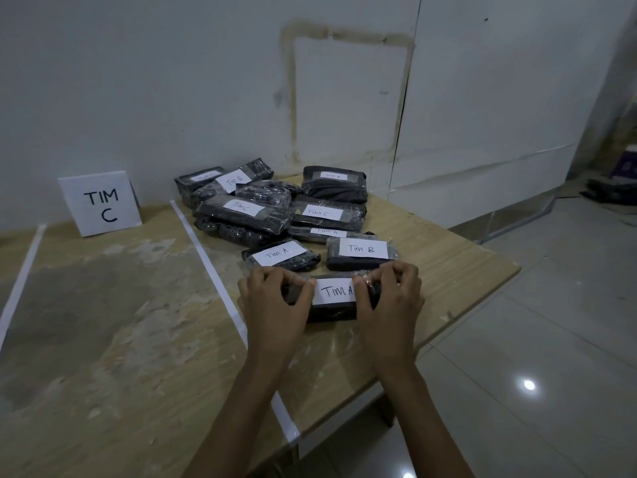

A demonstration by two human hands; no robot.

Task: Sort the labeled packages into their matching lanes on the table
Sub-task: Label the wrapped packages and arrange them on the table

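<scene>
Head view, both hands (332, 301) gripping black plastic-wrapped package (332, 307), white label "TIM A"

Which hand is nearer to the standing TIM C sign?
Left. The left hand grips the near package's left end, on the side toward the TIM C sign. The right hand grips its right end, farther away.
</scene>
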